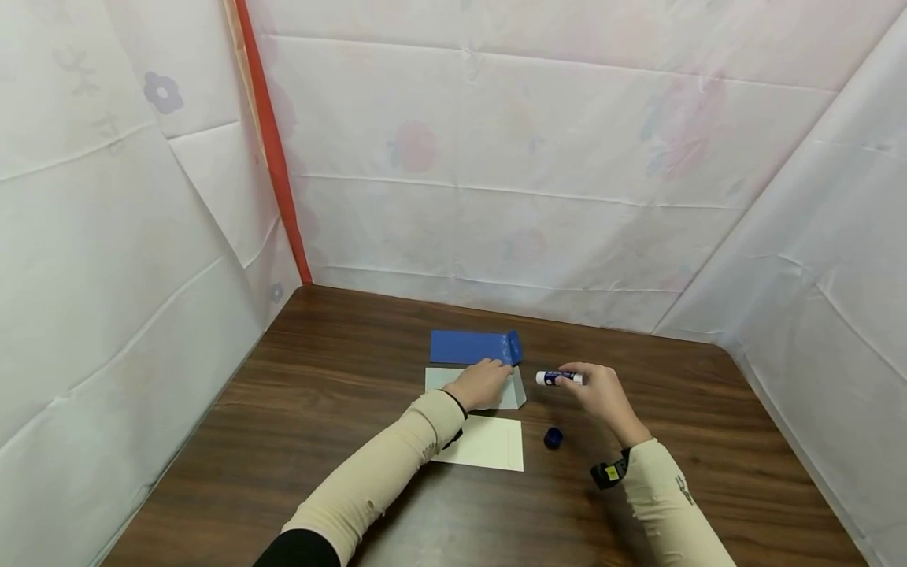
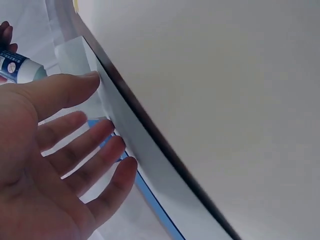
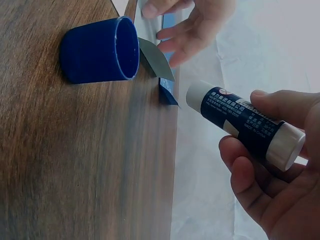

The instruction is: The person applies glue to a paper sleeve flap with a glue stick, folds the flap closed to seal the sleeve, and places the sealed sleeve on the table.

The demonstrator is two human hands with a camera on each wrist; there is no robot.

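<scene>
Between thumb and fingers, my right hand (image 1: 602, 396) holds a glue stick (image 3: 235, 117) without its cap, white at both ends with a dark blue label. Its tip points left, toward a pale grey-green envelope (image 1: 441, 379) whose flap (image 1: 520, 387) stands out at the right. My left hand (image 1: 482, 383) lies over that envelope, its fingers loosely bent and spread, fingertips right at the paper in the left wrist view. The dark blue glue cap (image 1: 553, 438) sits on the table below the glue stick, its hollow end visible in the right wrist view.
A blue envelope (image 1: 464, 346) with its flap lifted lies just behind the grey-green one. Nearer the person is a cream envelope (image 1: 496, 443), partly under the left forearm. White sheeting (image 1: 496, 236) walls off the brown wooden table (image 1: 319, 378) at the back and sides.
</scene>
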